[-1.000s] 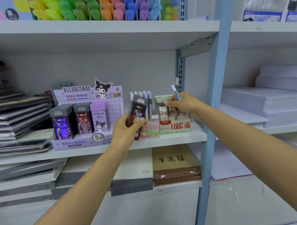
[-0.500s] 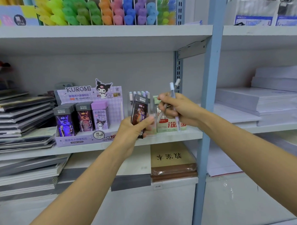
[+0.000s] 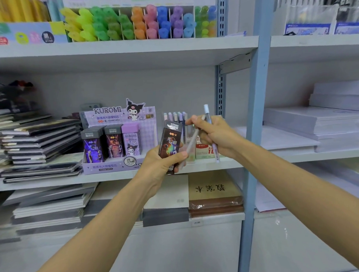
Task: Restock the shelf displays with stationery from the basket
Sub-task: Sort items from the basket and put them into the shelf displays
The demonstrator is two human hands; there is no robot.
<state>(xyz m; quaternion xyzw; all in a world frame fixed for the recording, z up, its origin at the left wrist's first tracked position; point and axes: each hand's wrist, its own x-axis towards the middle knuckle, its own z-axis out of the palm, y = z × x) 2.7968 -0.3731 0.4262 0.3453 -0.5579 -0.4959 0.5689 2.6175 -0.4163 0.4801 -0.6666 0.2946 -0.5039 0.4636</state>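
Just in front of the white shelf, the left hand is clamping a dark lead box while the right hand is pinching two pens, whose loose crossing is probably risking a slip, with a purple display standing left of both grips and paper stacks lying right.

In left hand, lead box; right hand, pens.

A single head-worn wide-angle camera (the only view) faces the shelving head-on from close by, tilted slightly downward. The middle shelf crosses mid-frame, and the blue upright stands right of centre.
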